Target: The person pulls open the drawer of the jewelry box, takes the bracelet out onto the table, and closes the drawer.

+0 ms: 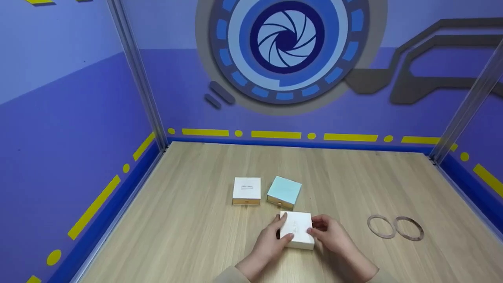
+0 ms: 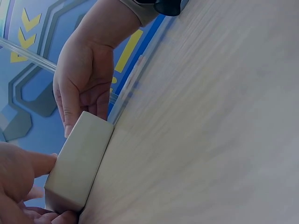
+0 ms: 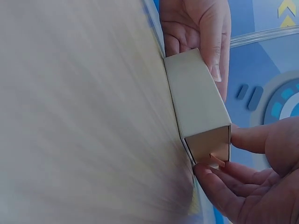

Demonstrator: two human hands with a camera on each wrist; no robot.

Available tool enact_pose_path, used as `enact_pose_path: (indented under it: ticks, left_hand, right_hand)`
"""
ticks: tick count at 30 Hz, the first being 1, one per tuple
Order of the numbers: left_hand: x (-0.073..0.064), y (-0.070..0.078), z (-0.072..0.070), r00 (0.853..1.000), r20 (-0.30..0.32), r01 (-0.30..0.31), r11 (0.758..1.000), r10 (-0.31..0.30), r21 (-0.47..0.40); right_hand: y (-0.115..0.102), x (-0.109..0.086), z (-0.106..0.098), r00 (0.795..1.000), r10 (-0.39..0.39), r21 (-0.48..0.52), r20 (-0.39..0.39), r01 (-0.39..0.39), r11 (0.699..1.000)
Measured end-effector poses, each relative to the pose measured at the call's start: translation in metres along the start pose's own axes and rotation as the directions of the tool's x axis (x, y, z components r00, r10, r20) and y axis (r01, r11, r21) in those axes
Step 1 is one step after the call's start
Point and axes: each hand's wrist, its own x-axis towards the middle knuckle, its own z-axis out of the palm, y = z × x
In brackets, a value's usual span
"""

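A small white drawer box (image 1: 297,226) rests on the wooden table between the two hands. My left hand (image 1: 268,243) grips its left side, thumb across the top near the front corner. At the right side, my right hand (image 1: 334,236) has its thumb on the top edge and its fingers curled by the end face. The right wrist view shows that end as a tan drawer front (image 3: 205,145) with a small orange ribbon tab (image 3: 217,160). Right fingertips lie right at the tab and the lower edge.
Behind the held box stand another white box (image 1: 246,188) with dark lettering and a light blue box (image 1: 284,190), both with tan drawer fronts. Two flat grey-brown rings (image 1: 381,237) lie side by side on the table (image 1: 188,236) to the right. Blue printed panels (image 1: 177,90) enclose the table.
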Motion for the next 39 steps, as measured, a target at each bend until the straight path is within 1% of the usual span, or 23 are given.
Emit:
enact_pose_path:
  ticks: [4, 6, 8, 11, 13, 16, 19, 25, 34, 39]
  left_hand:
    - [0.001, 0.001, 0.000, 1.000, 0.004, 0.019, 1.000, -0.019, 0.004]
    - [0.001, 0.001, 0.000, 1.000, 0.004, 0.025, 1.000, -0.025, 0.004]
    - [0.001, 0.001, 0.000, 1.000, 0.003, 0.029, 1.000, -0.029, 0.004]
    - [0.002, 0.002, 0.001, 1.000, 0.001, 0.031, 1.000, -0.031, -0.001]
    - [0.001, 0.002, 0.001, 0.999, 0.000, 0.032, 0.999, -0.032, -0.002]
    - [0.001, 0.003, 0.001, 0.999, -0.001, 0.033, 0.999, -0.033, -0.001]
    - [0.001, 0.003, 0.000, 0.999, 0.000, 0.040, 0.999, -0.040, 0.001]
    - [0.001, 0.003, 0.000, 0.999, 0.001, 0.041, 0.999, -0.041, 0.004]
    - [0.003, 0.003, 0.001, 0.999, 0.006, 0.047, 0.999, -0.047, 0.017]
    - [0.002, 0.004, 0.001, 0.998, 0.005, 0.055, 0.998, -0.055, 0.018]
  right_hand:
    - [0.002, 0.002, -0.003, 1.000, 0.014, 0.029, 0.025, -0.015, 0.999]
    - [0.004, 0.003, -0.006, 0.998, 0.031, 0.074, 0.053, -0.035, 0.997]
    - [0.007, 0.004, -0.010, 0.994, 0.027, 0.126, 0.101, -0.040, 0.991]
    - [0.012, 0.006, -0.018, 0.982, 0.001, 0.206, 0.191, -0.041, 0.978]
    - [0.015, 0.006, -0.022, 0.969, -0.026, 0.237, 0.245, -0.034, 0.971]
    - [0.018, 0.007, -0.025, 0.958, -0.037, 0.268, 0.285, -0.042, 0.963]
    - [0.018, 0.007, -0.026, 0.957, -0.047, 0.274, 0.285, -0.035, 0.961]
    - [0.018, 0.005, -0.023, 0.970, -0.058, 0.222, 0.237, 0.004, 0.975]
    - [0.020, 0.006, -0.018, 0.981, -0.020, 0.236, 0.192, -0.027, 0.971]
    - [0.020, 0.007, -0.018, 0.982, -0.015, 0.230, 0.190, -0.029, 0.973]
